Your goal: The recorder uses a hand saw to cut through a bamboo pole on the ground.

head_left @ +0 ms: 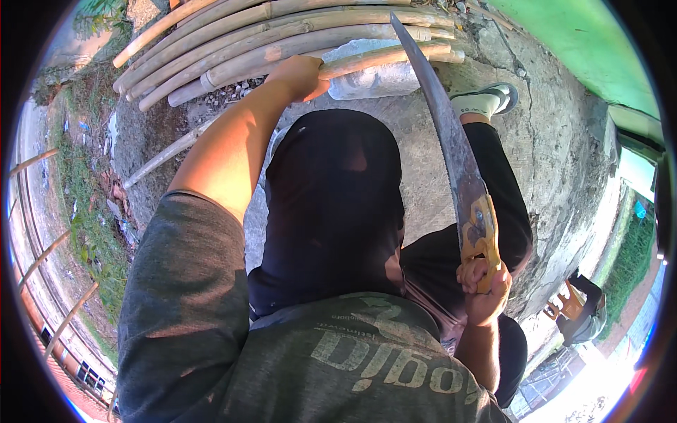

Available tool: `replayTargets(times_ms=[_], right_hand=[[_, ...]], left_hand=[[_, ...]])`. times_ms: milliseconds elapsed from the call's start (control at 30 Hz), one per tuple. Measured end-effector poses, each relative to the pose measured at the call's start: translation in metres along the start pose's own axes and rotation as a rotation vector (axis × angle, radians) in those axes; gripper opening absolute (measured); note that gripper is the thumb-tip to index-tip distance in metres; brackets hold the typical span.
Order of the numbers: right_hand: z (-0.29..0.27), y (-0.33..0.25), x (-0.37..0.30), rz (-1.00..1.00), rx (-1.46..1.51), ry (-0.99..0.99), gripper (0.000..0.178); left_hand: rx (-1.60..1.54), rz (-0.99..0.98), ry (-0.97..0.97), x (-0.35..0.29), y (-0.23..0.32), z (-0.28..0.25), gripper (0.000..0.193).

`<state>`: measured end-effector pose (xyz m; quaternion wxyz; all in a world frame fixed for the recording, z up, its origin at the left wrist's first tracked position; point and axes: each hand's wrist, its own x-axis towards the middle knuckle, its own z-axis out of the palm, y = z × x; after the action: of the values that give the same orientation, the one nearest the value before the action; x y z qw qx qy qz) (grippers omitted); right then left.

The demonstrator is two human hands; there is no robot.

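My left hand [300, 77] is wrapped round a bamboo pole [374, 59], near a pale stone block [374, 82] that lies beneath it. In my right hand [485, 285] is the yellow handle of a handsaw [451, 134]. Its long, worn blade points away from me, toothed edge to the left. The blade crosses the view in front of the pole, close to its right end. Whether the teeth touch the bamboo I cannot tell.
Several more bamboo poles [247, 44] lie side by side at the far left. A thinner pole [169, 151] lies below them. My sandalled foot [486, 102] is on the cracked concrete [451, 194], right of the block. A green wall [585, 42] rises at far right.
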<state>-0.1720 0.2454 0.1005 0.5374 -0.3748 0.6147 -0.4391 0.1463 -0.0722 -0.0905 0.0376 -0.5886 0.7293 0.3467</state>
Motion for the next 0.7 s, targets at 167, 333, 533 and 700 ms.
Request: replayTargets(times_ms=[167,333,533,700], right_hand=[[0.008,-0.009,0.001,0.079,-0.147,0.04,0.064],[0.013,-0.007,0.004,0.079,-0.199,0.012,0.064],[0.028,-0.014,0.011,0.111,-0.189,0.026,0.06],[0.024,-0.023,0.013,0.171,-0.238,-0.04,0.059]], left_hand=[[0.175,0.062,0.109,0.002,-0.001,0.021,0.033],[0.152,0.056,0.297,-0.011,0.01,0.027,0.035],[0.156,0.033,0.263,-0.009,0.008,0.025,0.033],[0.176,0.005,0.269,-0.01,0.014,0.03,0.032]])
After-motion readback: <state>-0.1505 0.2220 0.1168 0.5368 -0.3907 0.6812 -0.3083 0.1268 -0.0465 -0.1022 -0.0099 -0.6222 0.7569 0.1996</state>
